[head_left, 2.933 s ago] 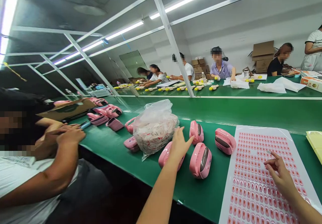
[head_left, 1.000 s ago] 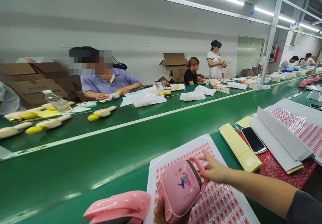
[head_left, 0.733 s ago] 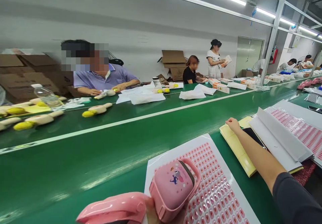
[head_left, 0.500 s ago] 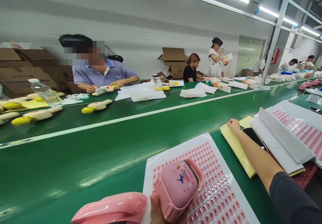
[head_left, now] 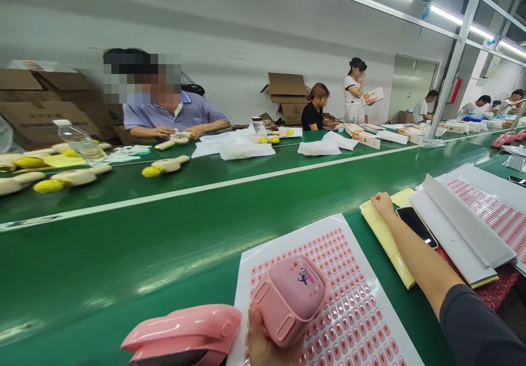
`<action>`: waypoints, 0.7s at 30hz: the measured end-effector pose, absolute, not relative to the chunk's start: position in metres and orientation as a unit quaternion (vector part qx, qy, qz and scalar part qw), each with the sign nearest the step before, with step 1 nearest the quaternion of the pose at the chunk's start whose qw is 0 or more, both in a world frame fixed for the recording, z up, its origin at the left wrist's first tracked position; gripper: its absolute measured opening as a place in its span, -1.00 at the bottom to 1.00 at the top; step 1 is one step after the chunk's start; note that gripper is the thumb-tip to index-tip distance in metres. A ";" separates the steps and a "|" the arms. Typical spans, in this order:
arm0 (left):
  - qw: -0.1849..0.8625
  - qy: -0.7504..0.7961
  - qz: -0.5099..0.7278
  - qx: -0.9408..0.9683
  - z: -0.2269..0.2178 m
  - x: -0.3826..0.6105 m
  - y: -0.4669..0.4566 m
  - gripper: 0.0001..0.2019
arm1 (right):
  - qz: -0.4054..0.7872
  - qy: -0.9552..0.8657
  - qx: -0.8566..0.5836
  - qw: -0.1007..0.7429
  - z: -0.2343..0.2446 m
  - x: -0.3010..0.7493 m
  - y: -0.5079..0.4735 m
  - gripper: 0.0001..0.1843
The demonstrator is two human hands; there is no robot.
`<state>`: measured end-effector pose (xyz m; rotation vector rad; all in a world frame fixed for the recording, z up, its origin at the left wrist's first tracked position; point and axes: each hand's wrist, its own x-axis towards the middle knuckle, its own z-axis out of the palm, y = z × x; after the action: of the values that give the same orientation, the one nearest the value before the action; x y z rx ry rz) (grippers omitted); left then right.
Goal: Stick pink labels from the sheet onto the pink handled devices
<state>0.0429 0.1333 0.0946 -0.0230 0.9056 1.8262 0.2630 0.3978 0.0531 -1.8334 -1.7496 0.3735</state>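
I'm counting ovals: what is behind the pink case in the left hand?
A white sheet with rows of pink ovals shows around the pink case. The part behind it and the left hand is covered, so ovals there cannot be counted.

Clear plastic white-capped bottle (head_left: pixel 77 140) near lavender-shirted co-worker (head_left: pixel 195 112). Open brown cardboard box (head_left: pixel 286 85) before pale grey wall (head_left: pixel 230 23). Grey door (head_left: pixel 410 84) farther right.

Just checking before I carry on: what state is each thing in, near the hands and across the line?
Left hand: closed around the pink case.
Pink case: held tilted, printed face showing.
Second pink case: set down, partly out of frame.
Sticker sheet: flat, partly covered.
Right hand: at the yellow paper, grip unclear.
Yellow paper: folded.
Phone: screen up, mostly dark.
Clear bottle: capped.
Cardboard box: flap raised.
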 end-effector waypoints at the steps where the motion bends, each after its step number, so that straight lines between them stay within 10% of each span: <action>1: 0.524 0.381 0.762 -0.018 0.100 0.045 0.133 -0.57 | 0.142 -0.654 -0.686 0.286 0.053 0.264 0.398 -0.71; 17: 0.509 0.405 0.760 -0.010 0.102 0.049 0.135 -0.64 | 0.173 -0.650 -0.669 0.317 0.060 0.259 0.391 -0.71; 21: 0.498 0.422 0.756 0.036 0.091 0.049 0.137 -0.36 | 0.236 -0.636 -0.646 0.351 0.067 0.264 0.388 -0.69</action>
<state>0.0488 0.1371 0.0913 0.0881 1.0227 1.8311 0.2640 0.3879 0.0667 -1.6709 -1.6455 0.6107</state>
